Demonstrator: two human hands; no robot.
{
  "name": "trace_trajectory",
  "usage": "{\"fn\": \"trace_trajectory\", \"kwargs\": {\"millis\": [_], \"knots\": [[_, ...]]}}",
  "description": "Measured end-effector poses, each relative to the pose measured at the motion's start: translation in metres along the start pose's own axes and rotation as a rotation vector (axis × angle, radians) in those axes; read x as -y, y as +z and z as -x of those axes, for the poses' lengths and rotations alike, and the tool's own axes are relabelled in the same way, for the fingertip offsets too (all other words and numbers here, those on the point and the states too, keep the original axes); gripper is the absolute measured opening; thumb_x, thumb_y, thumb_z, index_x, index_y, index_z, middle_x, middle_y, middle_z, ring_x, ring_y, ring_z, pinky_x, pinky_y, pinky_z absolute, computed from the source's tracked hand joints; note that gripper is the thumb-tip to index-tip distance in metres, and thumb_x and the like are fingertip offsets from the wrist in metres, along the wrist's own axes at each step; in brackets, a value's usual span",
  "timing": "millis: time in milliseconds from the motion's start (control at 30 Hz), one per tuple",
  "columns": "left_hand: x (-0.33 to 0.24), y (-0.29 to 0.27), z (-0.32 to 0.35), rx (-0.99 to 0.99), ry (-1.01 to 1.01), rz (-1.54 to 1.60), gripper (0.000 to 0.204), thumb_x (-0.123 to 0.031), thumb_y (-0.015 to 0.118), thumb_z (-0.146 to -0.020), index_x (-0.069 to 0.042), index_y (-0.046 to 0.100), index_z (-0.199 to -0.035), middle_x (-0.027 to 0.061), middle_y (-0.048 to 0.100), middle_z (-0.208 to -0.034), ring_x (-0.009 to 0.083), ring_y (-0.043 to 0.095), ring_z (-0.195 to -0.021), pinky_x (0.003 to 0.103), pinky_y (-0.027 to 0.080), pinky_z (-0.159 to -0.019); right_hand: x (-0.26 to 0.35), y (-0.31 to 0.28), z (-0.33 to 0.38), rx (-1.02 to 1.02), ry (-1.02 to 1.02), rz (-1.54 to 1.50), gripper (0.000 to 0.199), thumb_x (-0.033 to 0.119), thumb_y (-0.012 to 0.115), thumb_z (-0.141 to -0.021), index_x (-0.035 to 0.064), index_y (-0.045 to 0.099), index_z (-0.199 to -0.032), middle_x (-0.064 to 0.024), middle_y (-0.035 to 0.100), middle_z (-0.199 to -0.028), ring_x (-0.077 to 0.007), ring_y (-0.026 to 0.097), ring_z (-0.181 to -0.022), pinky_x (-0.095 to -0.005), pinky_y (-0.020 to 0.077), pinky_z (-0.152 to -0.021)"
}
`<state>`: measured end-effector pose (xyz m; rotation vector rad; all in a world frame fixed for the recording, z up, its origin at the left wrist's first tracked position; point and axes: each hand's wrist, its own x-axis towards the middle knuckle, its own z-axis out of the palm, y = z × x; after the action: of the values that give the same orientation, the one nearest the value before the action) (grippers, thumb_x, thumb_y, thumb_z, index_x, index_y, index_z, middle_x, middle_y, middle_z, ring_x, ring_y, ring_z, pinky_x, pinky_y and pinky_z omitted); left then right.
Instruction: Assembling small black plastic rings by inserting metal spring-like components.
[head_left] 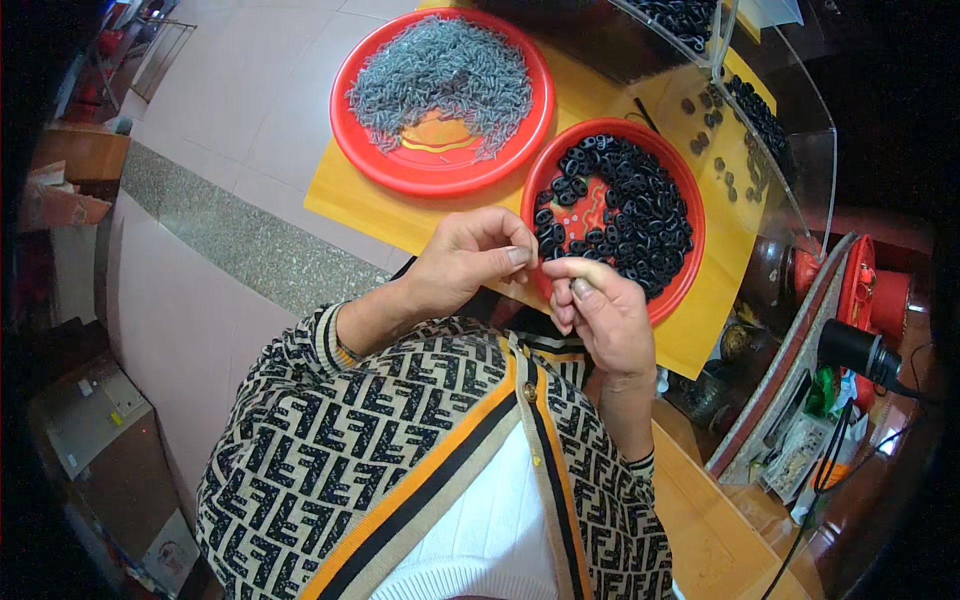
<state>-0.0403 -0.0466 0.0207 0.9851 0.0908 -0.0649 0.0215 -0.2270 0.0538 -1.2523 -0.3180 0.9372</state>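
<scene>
My left hand (455, 262) and my right hand (608, 315) meet at the fingertips in front of my chest, over the near edge of the yellow tabletop. Both are closed in a pinch, thumb against forefinger. Whatever lies between the fingers is too small to make out. Just beyond my right hand is a red plate (697, 225) of small black parts with holes (650, 215). Farther off to the left, a second red plate (343, 132) bears a heap of small grey screw-like pieces (440, 75), with a bare patch at its near side.
The yellow tabletop (350, 205) runs under both plates. At its far right stands a clear plastic box (800, 140) with dark pieces in and behind it. A black cylinder-shaped device (858, 352) with a cable is at the right, above a cluttered shelf. Tiled floor (260, 110) lies left.
</scene>
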Motion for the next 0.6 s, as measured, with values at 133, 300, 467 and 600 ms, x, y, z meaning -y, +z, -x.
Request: {"fn": "trace_trajectory", "kwargs": {"millis": [133, 300, 467, 600], "knots": [[-0.012, 0.005, 0.000, 0.044, 0.039, 0.058, 0.008, -0.005, 0.055, -0.080, 0.000, 0.051, -0.084, 0.0073, 0.054, -0.081, 0.0132, 0.051, -0.073, 0.025, 0.042, -0.067, 0.018, 0.008, -0.006, -0.090, -0.056, -0.131, 0.021, 0.006, 0.048, -0.086, -0.0048, 0.048, -0.104, -0.0051, 0.054, -0.078, -0.0094, 0.051, -0.063, -0.0196, 0.0435, -0.057], [-0.030, 0.016, 0.004, 0.048, 0.038, 0.117, 0.005, -0.004, 0.054, -0.081, -0.001, 0.053, -0.084, 0.0042, 0.055, -0.080, 0.0097, 0.051, -0.071, 0.023, 0.043, -0.066, 0.029, 0.015, -0.009, -0.207, -0.135, -0.109, 0.015, 0.004, 0.052, -0.082, -0.0021, 0.048, -0.096, -0.0086, 0.058, -0.075, -0.0116, 0.056, -0.060, -0.0196, 0.0469, -0.050], [-0.040, 0.024, 0.005, 0.073, 0.023, 0.144, 0.006, -0.005, 0.054, -0.081, -0.001, 0.053, -0.085, 0.0041, 0.055, -0.081, 0.0097, 0.051, -0.072, 0.023, 0.043, -0.067, 0.036, 0.026, -0.004, -0.271, -0.137, -0.032, 0.013, 0.006, 0.053, -0.083, -0.0014, 0.048, -0.093, -0.0062, 0.058, -0.070, -0.0077, 0.053, -0.055, -0.0178, 0.0437, -0.048], [-0.037, 0.026, 0.006, 0.096, 0.001, 0.164, 0.007, -0.005, 0.054, -0.080, 0.000, 0.051, -0.084, 0.0084, 0.053, -0.085, 0.0141, 0.050, -0.077, 0.027, 0.042, -0.071, 0.032, 0.040, -0.001, -0.235, -0.148, 0.054, 0.012, 0.006, 0.053, -0.083, -0.0013, 0.050, -0.093, -0.0053, 0.057, -0.069, -0.0056, 0.050, -0.052, -0.0164, 0.0407, -0.048]]}}
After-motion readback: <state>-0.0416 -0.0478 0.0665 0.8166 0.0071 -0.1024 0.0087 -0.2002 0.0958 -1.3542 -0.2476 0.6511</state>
